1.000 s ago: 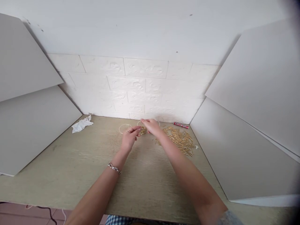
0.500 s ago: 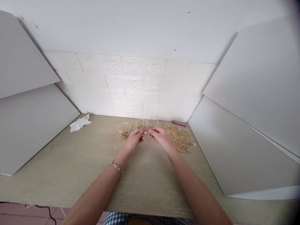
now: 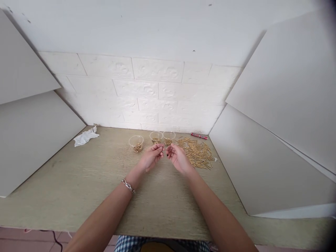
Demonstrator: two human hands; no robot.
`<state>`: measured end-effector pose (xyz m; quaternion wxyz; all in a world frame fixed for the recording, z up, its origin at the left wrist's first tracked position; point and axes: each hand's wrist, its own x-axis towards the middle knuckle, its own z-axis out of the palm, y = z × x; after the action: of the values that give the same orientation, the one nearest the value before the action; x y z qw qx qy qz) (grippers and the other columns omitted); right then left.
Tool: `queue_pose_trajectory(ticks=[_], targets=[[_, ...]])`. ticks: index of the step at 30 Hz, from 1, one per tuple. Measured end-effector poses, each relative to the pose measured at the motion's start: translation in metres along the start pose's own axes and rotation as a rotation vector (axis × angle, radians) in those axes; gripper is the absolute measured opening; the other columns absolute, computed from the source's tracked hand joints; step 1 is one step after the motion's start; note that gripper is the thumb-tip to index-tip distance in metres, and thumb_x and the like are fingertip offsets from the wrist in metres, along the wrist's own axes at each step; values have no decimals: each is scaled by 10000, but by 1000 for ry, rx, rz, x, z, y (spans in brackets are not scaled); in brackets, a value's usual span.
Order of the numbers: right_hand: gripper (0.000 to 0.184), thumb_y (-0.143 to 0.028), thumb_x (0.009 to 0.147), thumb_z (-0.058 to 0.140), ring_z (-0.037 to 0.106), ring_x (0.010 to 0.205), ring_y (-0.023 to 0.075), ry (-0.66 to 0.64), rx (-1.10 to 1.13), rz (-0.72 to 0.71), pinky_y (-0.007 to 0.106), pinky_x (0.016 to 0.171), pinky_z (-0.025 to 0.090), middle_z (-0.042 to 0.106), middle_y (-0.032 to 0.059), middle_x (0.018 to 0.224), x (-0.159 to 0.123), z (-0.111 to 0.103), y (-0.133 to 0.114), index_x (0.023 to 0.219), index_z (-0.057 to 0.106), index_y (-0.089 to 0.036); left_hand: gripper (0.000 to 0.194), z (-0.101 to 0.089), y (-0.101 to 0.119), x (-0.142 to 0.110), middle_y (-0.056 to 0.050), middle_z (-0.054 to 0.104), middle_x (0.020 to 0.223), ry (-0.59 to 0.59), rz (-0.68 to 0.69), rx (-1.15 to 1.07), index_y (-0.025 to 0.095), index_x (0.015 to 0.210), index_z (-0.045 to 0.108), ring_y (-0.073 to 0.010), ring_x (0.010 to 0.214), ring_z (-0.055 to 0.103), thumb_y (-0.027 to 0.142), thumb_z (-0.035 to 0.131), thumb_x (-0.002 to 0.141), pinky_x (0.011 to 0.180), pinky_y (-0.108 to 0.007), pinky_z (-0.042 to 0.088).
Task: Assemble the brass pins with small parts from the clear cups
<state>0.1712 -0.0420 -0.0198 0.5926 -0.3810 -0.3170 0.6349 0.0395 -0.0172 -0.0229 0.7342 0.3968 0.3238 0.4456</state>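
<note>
Your left hand (image 3: 152,155) and right hand (image 3: 179,159) sit mid-scene, close together, fingertips curled into narrow pinches; whether either grip has hold of a small part, cannot tell. Gold-coloured rods (image 3: 200,154) lie heaped just right of your right hand. Judged: each light, stiff, apt to roll; best pinched mid-length. Clear cups (image 3: 136,136) holding small gold-coloured pieces (image 3: 138,148): two beyond your fingertips, one left. Surface (image 3: 91,182): wood-grained; crumpled tissue (image 3: 86,137) far left, red marker-like tube (image 3: 198,135) far right. White panels (image 3: 267,164) flank; brick-patterned wall (image 3: 147,90) behind.

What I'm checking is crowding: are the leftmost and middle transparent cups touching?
Apart: the head view shows tabletop between the leftmost cup and the middle cup.
</note>
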Motion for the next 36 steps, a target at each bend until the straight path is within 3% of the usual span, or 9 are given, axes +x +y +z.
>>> queue_pose_trajectory(ticks=[4,13,27,36], targets=[[234,-391,637,608,477,561,96,11,76,45,222,535,371,560,12,621,0,-1,-1,635,581,-159,324,1,1,0,3,587,713,19,-3,81,134,769,592,-48,566,495,302,766,555,591,-187,421],[234,-399,632,608,462,545,102,21,6,-2,230,516,363,554,12,589,2,-3,0,625,592,-166,293,-2,2,2,-5,643,710,29,104,552,167,774,681,-79,559,462,424,659,634,496,-191,315],[125,-271,607,644,494,578,85,44,90,-34,231,590,388,604,19,637,1,4,6,617,629,-147,218,-3,1,5,-12,657,760,36,222,650,170,762,659,-127,672,546,367,586,705,567,-214,385],[187,-303,613,625,566,640,120,72,-9,-51,271,664,425,661,46,703,5,3,11,695,676,-142,245,-5,1,6,-33,659,792,56,248,703,144,762,644,-150,748,571,365,542,731,724,-260,420]])
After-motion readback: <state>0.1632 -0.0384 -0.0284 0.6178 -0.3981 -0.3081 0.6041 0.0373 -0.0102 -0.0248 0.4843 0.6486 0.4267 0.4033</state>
